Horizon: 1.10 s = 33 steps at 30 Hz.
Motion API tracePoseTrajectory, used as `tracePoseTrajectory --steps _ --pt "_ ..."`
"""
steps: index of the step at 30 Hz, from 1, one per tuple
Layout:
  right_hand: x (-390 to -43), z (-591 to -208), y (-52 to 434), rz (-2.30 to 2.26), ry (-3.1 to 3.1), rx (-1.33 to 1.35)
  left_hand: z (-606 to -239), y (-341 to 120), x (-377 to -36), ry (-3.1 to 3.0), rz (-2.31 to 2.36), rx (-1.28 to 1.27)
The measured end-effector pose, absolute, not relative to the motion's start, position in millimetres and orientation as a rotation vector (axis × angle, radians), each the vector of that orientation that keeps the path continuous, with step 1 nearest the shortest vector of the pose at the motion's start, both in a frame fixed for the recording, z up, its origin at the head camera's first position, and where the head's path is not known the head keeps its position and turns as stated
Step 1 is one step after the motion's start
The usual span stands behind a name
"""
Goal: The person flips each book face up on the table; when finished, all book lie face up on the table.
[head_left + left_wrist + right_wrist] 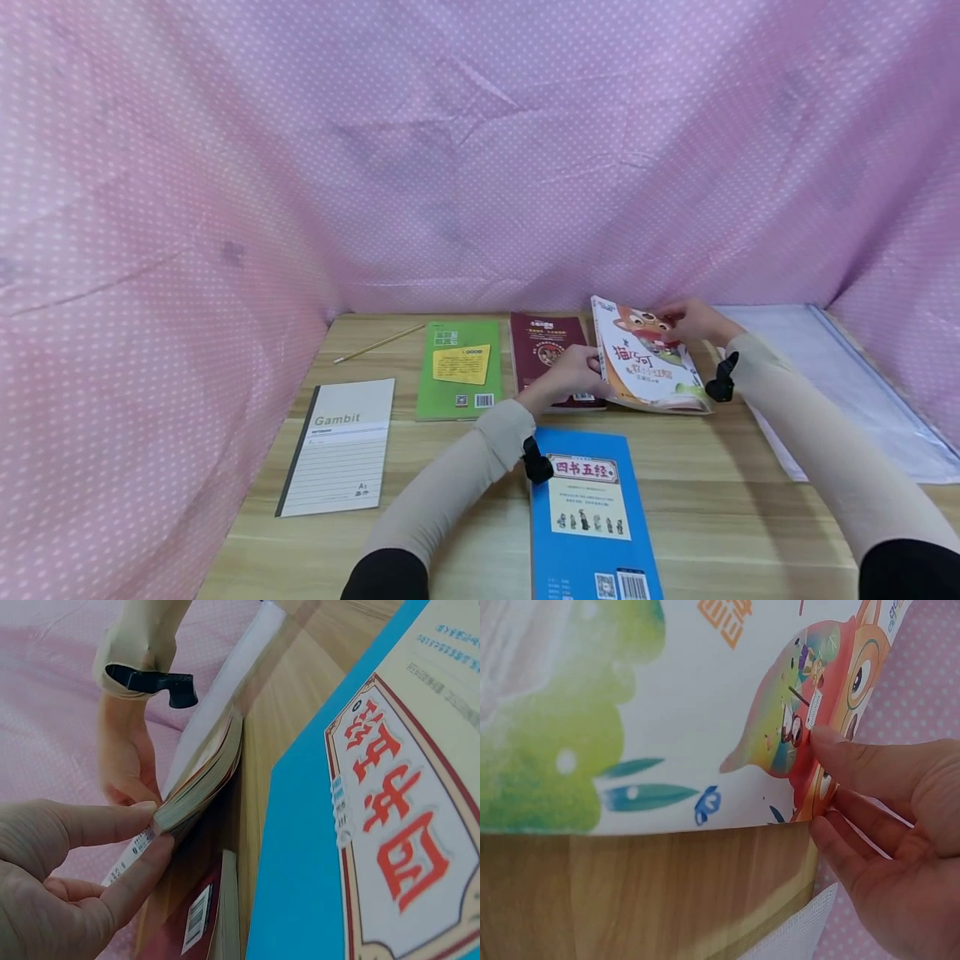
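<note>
A white picture-cover book [647,358] with a cartoon fox-like face is tilted up at the back right of the table. My left hand [573,372] pinches its left lower corner at the spine, thumb and fingers on either side in the left wrist view. At its upper right edge my right hand [693,321] grips the cover [727,712], thumb on top and fingers beneath. Just left of the book lies a dark red book [540,346], partly covered by my left hand. Nearer to me is a blue book [592,517], its top edge close to my left wrist.
A green book [442,396] lies left of the red one. Beyond it are a pencil [378,344] and a Gambit notebook [341,450]. A white translucent sheet or folder [840,392] lies at right under my right arm. Pink dotted cloth [480,167] hangs behind the wooden table.
</note>
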State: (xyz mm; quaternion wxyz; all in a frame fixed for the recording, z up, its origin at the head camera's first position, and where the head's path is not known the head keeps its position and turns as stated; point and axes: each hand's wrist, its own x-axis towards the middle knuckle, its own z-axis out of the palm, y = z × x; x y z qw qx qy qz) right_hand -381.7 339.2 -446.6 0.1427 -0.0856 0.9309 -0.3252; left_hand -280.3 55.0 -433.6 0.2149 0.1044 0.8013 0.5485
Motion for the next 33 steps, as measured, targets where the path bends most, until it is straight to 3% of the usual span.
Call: tracePoseTrajectory --steps 13,33 --pt "-380.8 -450.4 349.5 -0.998 2.713 -0.216 -420.5 75.7 -282.8 2.337 1.447 0.054" --pt "-382.7 -450.9 358.4 -0.958 2.725 -0.074 -450.2 72.8 -289.1 2.142 1.595 0.089"
